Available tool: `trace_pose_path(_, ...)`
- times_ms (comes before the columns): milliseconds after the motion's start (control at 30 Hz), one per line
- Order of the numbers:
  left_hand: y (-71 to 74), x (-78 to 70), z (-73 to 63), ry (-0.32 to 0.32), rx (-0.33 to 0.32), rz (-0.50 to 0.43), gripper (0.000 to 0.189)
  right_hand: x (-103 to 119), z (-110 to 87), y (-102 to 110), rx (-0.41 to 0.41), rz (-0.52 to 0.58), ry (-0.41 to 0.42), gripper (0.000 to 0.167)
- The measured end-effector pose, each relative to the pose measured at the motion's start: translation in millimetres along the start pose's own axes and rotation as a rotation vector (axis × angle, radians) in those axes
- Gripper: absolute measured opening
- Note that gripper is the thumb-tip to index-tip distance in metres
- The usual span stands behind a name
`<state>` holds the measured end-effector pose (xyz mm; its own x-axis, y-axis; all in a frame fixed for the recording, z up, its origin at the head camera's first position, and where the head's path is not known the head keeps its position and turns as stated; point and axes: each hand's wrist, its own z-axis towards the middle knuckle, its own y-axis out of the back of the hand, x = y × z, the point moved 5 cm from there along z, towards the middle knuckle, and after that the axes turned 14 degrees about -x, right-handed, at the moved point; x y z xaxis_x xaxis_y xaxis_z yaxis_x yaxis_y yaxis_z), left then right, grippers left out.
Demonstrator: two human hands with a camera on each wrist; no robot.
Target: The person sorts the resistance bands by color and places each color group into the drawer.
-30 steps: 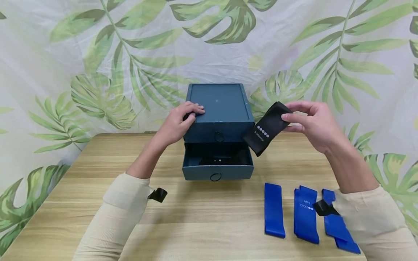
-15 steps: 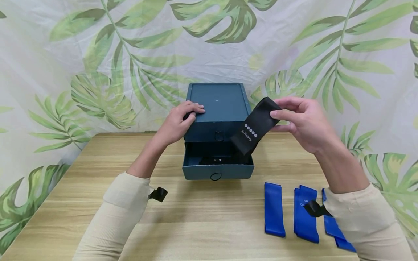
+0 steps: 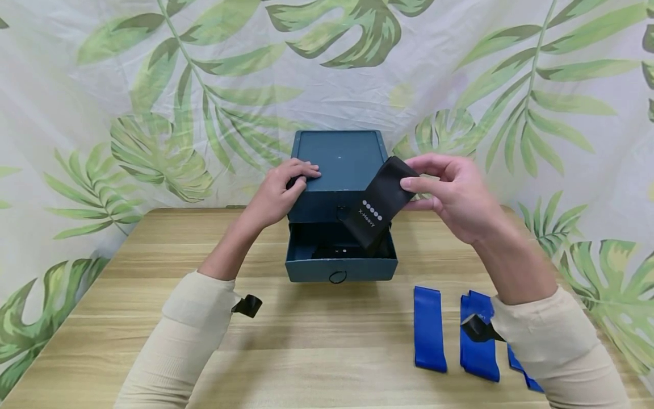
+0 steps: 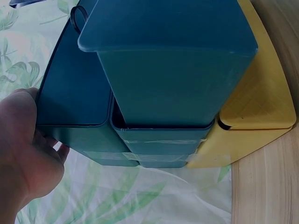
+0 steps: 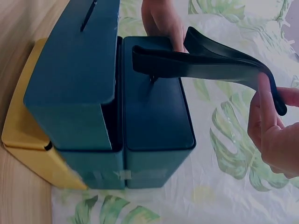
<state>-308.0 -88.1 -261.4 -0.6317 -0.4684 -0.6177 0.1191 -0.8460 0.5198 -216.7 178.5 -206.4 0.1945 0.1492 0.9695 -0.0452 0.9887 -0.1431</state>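
My right hand [image 3: 455, 196] pinches a folded black resistance band [image 3: 380, 199] marked "X-Heavy" between thumb and fingers. In the right wrist view the band [image 5: 205, 65] loops out from the fingers across the front of the drawer unit. Its lower end hangs above the pulled-out lower drawer [image 3: 341, 270], where more black bands [image 3: 332, 251] lie partly hidden. My left hand [image 3: 281, 190] rests on the top left front edge of the blue drawer unit [image 3: 339, 162], and in the left wrist view that hand [image 4: 28, 144] touches the unit's edge.
Blue resistance bands lie on the wooden table [image 3: 286, 352] at the right: one band [image 3: 429, 329], another pile [image 3: 477, 358], and a third [image 3: 523, 366] partly covered by the right sleeve. A yellow section [image 4: 257, 107] sits beneath the blue drawers. A leaf-print cloth [image 3: 327, 74] hangs behind.
My right hand has moved left with the black band, from beside the drawer unit to in front of it and over the open drawer. My left hand has stayed in place.
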Motion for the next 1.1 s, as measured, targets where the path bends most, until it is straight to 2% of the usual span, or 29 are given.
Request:
trace_pose_path(400, 0.2, 1.1, -0.8, -0.001, -0.01, -0.012, 0.034, -9, 4.1, -37, -0.005, 0.011, 0.001, 0.02)
trace_pose_path(600, 0.0, 2.1, -0.1, 0.004, -0.018, -0.021, 0.033, -19, 9.6, -58, -0.01, 0.016, 0.005, 0.029)
trace_pose_path(833, 0.1, 1.0, -0.1, 0.005, -0.015, -0.042, 0.033, -29, 12.0, -73, -0.046, -0.024, 0.041, 0.033)
trace_pose_path(1100, 0.6, 1.1, -0.7, 0.001, -0.015, -0.039, 0.032, -48, 11.6, -82, -0.088, -0.102, 0.065, 0.032)
